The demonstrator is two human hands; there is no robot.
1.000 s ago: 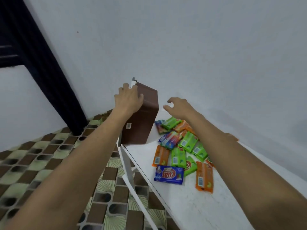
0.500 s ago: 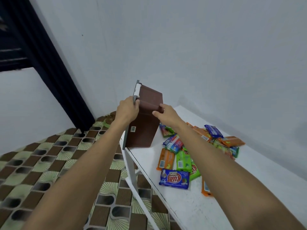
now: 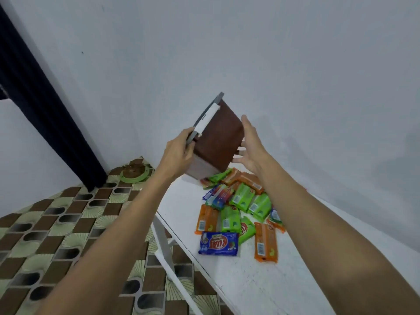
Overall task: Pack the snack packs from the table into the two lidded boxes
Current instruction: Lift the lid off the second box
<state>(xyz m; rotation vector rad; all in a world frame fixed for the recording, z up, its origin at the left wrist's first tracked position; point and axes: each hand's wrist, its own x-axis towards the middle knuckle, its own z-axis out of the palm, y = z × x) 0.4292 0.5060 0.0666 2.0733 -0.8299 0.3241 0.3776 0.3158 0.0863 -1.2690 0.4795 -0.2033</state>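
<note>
Pinching the tilted brown box (image 3: 218,137) at its grey lid (image 3: 208,114) edge, the left hand (image 3: 179,151) holds it aloft over the snack packs (image 3: 238,208) heaped on the table (image 3: 250,292), right hand (image 3: 252,148) flat-fingered against its side, and that thin hold could let it slip!

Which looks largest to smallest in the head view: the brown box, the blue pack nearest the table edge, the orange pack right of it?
1. brown box, plainly largest.
2. blue pack and orange pack: about alike, one lying crosswise, one lengthwise; I would not rank them.
</note>
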